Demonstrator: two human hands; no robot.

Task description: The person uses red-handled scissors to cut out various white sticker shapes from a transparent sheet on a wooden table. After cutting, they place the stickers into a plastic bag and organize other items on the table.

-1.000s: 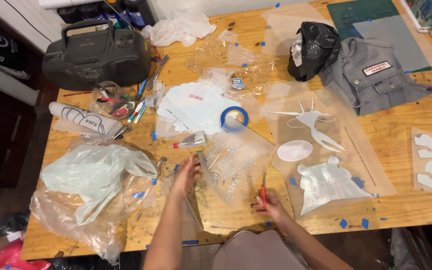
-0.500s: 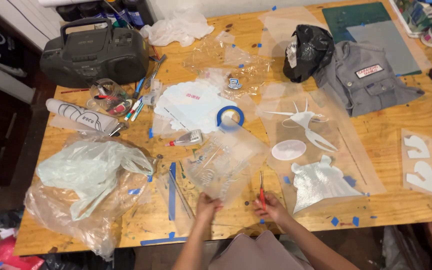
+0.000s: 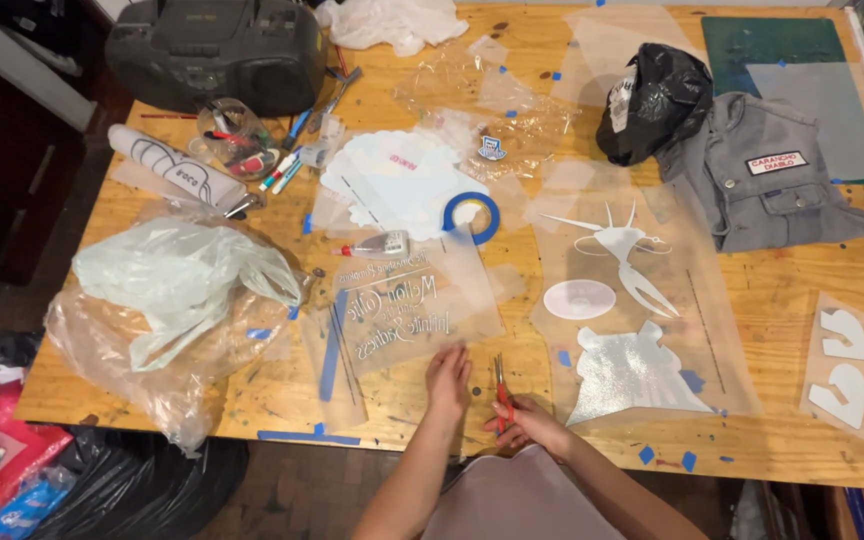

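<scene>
Right hand (image 3: 530,420) closed around red-handled scissors (image 3: 500,388), blades up, left hand (image 3: 448,378) flat, fingers together, on the near edge of a lettered clear sheet (image 3: 402,305); white cutouts (image 3: 624,372) right, blue tape roll (image 3: 471,217) beyond.

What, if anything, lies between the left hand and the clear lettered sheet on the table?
Nothing visible does. The left hand rests with its fingertips at the near edge of the clear lettered sheet. The right hand, holding red-handled scissors, sits just beside it.
</scene>
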